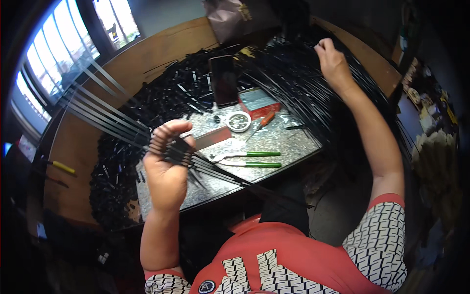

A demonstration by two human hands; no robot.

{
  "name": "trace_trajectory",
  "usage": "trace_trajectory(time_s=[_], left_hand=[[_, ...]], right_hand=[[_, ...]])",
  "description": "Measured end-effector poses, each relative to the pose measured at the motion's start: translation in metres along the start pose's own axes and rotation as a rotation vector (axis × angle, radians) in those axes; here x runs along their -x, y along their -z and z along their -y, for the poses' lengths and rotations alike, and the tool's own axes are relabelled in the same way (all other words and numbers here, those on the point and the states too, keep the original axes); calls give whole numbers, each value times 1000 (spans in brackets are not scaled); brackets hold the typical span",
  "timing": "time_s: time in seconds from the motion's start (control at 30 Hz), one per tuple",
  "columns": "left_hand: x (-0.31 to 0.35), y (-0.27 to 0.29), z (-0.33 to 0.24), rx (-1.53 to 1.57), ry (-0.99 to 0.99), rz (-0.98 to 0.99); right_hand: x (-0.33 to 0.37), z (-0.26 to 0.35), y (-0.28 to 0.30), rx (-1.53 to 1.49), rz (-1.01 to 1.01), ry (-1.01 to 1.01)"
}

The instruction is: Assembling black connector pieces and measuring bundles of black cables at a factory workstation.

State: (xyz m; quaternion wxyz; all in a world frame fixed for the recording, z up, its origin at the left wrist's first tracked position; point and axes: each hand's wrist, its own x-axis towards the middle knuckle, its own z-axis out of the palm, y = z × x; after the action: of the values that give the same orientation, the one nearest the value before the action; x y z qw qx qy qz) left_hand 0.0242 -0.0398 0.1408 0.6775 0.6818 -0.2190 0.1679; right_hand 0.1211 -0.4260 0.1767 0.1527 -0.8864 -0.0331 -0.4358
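Observation:
My left hand (167,181) is closed around a fanned bundle of thin, flat, dark strips (105,116). The strips stick out toward the window on one side and slant down past the table's front edge on the other. My right hand (335,64) is raised at the far right, above a large heap of long black strips (298,88). Its fingers are curled together, and whatever may be between them does not show. Just right of my left hand, pliers with green handles (259,154) lie on the speckled tabletop (293,147).
A heap of short black pieces (169,90) covers the table's left and back. In the middle are a phone (223,81), a round white dish (238,121), an orange-handled screwdriver (267,118) and a red box (274,109). Wooden boards (125,73) wall the table; a bag (232,24) stands behind.

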Motion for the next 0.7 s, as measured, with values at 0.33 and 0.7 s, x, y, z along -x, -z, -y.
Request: trace_trajectory(time_s=[0.33, 0.7], left_hand=[[-3, -26, -1, 111, -25, 72], [-5, 24, -3, 130, 126, 5]], right_hand=[[-30, 212, -14, -550, 288, 408], [53, 214, -27, -1033, 963, 4]])
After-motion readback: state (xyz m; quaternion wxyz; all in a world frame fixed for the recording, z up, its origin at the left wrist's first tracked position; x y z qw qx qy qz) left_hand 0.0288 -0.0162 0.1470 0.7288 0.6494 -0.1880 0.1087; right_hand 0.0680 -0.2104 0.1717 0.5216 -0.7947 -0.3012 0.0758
